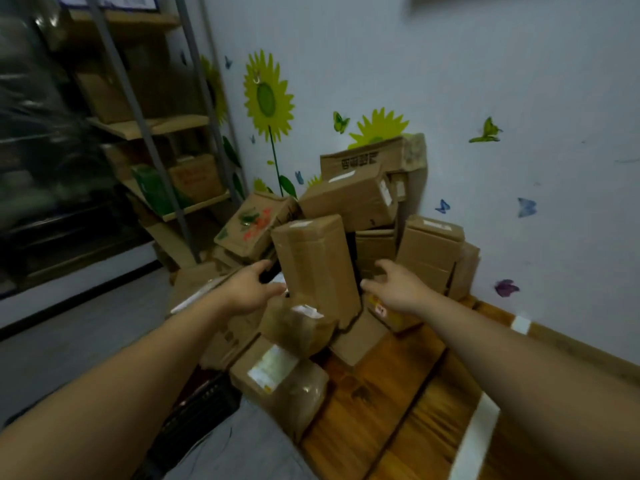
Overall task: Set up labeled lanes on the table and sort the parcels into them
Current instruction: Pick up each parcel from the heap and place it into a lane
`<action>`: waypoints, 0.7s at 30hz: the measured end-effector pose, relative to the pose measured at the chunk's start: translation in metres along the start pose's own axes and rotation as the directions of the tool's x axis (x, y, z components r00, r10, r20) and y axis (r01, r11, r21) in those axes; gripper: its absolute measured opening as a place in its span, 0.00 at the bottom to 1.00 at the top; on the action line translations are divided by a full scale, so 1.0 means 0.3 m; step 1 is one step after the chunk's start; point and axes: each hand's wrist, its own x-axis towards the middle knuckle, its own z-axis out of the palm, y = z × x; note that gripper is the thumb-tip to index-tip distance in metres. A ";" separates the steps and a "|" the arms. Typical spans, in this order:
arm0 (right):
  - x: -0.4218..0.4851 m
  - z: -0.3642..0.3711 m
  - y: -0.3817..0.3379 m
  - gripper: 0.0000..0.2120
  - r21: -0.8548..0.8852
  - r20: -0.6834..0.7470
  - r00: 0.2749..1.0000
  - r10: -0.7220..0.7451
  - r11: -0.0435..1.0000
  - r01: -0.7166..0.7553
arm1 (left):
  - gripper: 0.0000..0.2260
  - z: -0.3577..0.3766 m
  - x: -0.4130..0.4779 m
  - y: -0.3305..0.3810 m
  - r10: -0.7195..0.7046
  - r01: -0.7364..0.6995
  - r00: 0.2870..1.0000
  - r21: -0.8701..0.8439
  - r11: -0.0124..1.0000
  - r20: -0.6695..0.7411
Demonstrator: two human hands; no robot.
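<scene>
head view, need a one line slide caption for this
Both hands, left and right, reach for a tall upright parcel in a cardboard pile on the wooden table.

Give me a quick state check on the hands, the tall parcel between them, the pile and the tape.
Left hand: open, at the tall parcel's left side.
Right hand: open, reaching at its right side.
Tall parcel: upright, taped shut.
Parcel pile: heaped, unsorted.
White tape strip: laid on the table.
</scene>
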 end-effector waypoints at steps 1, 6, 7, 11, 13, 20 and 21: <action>0.066 -0.028 -0.023 0.34 0.041 -0.055 0.999 0.001 0.999 0.001 | 0.30 -0.025 0.072 0.017 0.019 -0.019 1.000 -0.019 1.000 -0.002; 0.333 -0.163 -0.116 0.33 0.097 -0.274 0.961 0.042 0.995 -0.016 | 0.29 -0.106 0.353 0.135 0.089 -0.089 0.996 -0.027 0.996 0.011; 0.375 -0.188 -0.125 0.33 0.092 -0.285 0.958 0.043 0.996 -0.018 | 0.31 -0.115 0.404 0.155 0.094 -0.094 0.996 -0.024 0.995 0.001; 0.499 -0.248 -0.142 0.33 0.133 -0.320 0.945 0.070 0.991 -0.028 | 0.27 -0.133 0.598 0.238 0.164 -0.163 0.986 -0.091 0.983 0.007; 0.548 -0.256 -0.146 0.33 0.156 -0.346 0.932 0.105 0.986 -0.053 | 0.29 -0.134 0.697 0.269 0.160 -0.159 0.987 -0.070 0.985 0.010; 0.685 -0.245 -0.205 0.37 0.204 -0.428 0.869 0.249 0.963 -0.175 | 0.29 -0.151 1.012 0.278 0.112 -0.115 0.990 0.023 0.993 0.081; 0.703 -0.238 -0.221 0.35 0.206 -0.433 0.860 0.268 0.959 -0.195 | 0.29 -0.156 1.047 0.272 0.086 -0.086 0.988 -0.008 0.996 0.127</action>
